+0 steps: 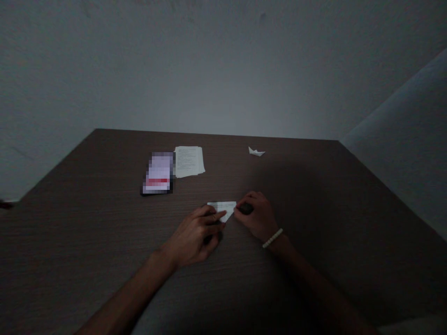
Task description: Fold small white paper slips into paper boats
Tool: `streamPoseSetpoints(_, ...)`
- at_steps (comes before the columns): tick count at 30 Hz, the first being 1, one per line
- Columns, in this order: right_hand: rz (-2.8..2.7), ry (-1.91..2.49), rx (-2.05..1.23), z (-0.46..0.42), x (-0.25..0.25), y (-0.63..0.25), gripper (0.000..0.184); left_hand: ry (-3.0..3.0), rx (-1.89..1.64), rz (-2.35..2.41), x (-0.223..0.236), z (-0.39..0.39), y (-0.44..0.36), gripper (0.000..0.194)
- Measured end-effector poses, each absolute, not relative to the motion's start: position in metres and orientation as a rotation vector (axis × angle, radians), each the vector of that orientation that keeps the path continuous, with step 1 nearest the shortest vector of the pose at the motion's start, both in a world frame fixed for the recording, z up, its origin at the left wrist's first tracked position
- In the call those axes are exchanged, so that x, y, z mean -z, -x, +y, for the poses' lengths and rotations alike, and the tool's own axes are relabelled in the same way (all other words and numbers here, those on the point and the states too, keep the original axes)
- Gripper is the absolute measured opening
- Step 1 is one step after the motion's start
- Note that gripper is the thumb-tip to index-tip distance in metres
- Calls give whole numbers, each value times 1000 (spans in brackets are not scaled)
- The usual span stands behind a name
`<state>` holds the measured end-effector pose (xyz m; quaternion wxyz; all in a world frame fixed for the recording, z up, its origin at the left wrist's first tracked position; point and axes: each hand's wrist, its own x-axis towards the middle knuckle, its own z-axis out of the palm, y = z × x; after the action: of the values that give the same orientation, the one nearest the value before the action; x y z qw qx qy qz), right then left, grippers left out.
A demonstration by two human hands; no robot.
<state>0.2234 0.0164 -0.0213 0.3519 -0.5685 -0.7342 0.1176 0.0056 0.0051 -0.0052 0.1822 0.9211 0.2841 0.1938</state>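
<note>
A small folded piece of printed paper (228, 205), pointed toward me, lies on the table between my hands. My left hand (197, 232) rests over its left part, fingers stretched across it and pressing it down. At the paper's right corner, my right hand (256, 214) has thumb and fingertips pinched together on the edge. A pale beaded bracelet circles my right wrist. The left part of the paper is hidden under my left fingers.
On the brown table (104, 223), a phone with a lit, blurred screen (159, 172) lies at left, beside a stack of printed paper sheets (188, 161). A small folded paper boat (256, 151) sits toward the back. A pale wall (223, 70) rises behind the table.
</note>
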Motion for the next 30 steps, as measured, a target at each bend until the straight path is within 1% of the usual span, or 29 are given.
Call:
streamPoseSetpoints(15,-1912,1559,-179,21,19,-230,4,-2603,-549,807,5,6,-6,30)
streamPoseSetpoints(18,-2015,1419,-201,19,17,-236,7,-2591,-568,809,5,6,-6,29)
streamPoseSetpoints(21,-2311,1131,-288,15,12,-241,13,-2595,-586,786,6,8,-5,30)
streamPoseSetpoints(27,-2727,774,-193,9,0,-246,26,-2602,-560,681,9,14,2,33)
streamPoseSetpoints(30,-2799,704,-191,10,-1,-244,34,-2596,-565,666,8,16,5,29)
